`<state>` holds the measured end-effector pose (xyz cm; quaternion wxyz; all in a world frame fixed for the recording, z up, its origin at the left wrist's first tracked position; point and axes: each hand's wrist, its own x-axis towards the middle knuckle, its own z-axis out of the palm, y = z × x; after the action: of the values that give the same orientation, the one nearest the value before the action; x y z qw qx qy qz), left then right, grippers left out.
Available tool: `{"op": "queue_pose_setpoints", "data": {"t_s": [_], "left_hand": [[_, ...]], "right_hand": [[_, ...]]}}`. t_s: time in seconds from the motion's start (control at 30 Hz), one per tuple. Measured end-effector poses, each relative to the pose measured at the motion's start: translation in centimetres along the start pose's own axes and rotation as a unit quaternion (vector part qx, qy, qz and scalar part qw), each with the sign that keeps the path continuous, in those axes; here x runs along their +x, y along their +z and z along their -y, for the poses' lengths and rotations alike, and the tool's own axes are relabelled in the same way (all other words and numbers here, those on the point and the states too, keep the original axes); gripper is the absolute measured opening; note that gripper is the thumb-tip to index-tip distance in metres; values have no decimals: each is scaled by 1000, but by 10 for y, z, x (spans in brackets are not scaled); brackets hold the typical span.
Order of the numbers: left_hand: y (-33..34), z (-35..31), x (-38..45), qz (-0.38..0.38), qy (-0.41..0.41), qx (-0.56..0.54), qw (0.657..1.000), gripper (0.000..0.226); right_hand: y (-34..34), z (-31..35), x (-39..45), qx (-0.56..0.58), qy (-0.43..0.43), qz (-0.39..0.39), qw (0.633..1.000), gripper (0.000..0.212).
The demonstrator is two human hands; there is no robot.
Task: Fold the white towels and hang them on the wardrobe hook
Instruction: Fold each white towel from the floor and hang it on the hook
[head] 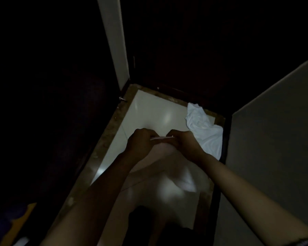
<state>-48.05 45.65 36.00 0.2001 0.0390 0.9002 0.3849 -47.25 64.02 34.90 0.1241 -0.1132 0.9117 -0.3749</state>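
Observation:
I hold a white towel [169,176] in front of me, its body hanging down below my hands in dim light. My left hand [140,142] grips the top edge on the left. My right hand [187,142] pinches the same edge on the right, a short strip of the edge stretched between the two. A second white towel [204,126] lies crumpled on the floor to the right, beside the dark wall base. No wardrobe hook shows in the frame.
A white glossy tiled floor [149,110] with a brown stone border runs ahead. Dark wooden panels stand on the left and at the far end, with a white frame strip [112,41]. A pale wall [274,130] closes the right side.

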Motion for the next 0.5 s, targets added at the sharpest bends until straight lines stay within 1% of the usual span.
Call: {"op": "queue_pose_setpoints", "data": {"t_s": [0.07, 0.13, 0.2, 0.23, 0.3, 0.33, 0.37, 0.4, 0.43, 0.5], "left_hand": [[-48, -27, -25, -24, 2, -24, 999, 17], [-91, -53, -51, -59, 20, -23, 998, 21], [-125, -78, -77, -86, 39, -41, 995, 26], [-140, -89, -89, -105, 44, -55, 992, 23], [-168, -113, -116, -140, 67, -43, 987, 18], [-179, -122, -130, -155, 96, -34, 983, 20], [-189, -129, -143, -184, 123, -41, 974, 21], [-199, -134, -155, -214, 124, -83, 965, 20], [-208, -138, -166, -237, 115, -120, 957, 15], [-223, -141, -185, -264, 92, -143, 950, 8]], "right_hand": [[-30, 52, 2, 12, 3, -6, 1000, 12], [-54, 97, 0, 21, -11, -21, 999, 16], [-70, 129, -6, -11, -10, -27, 1000, 21], [-75, 138, -11, -28, 10, -24, 999, 23], [-85, 144, -22, -54, 85, 11, 995, 26], [-89, 143, -29, -63, 128, 40, 989, 33], [-92, 141, -36, -76, 164, 77, 981, 41], [-94, 138, -43, -99, 186, 114, 971, 44], [-95, 136, -48, -126, 195, 142, 962, 42], [-95, 135, -55, -159, 189, 155, 956, 34]]}}
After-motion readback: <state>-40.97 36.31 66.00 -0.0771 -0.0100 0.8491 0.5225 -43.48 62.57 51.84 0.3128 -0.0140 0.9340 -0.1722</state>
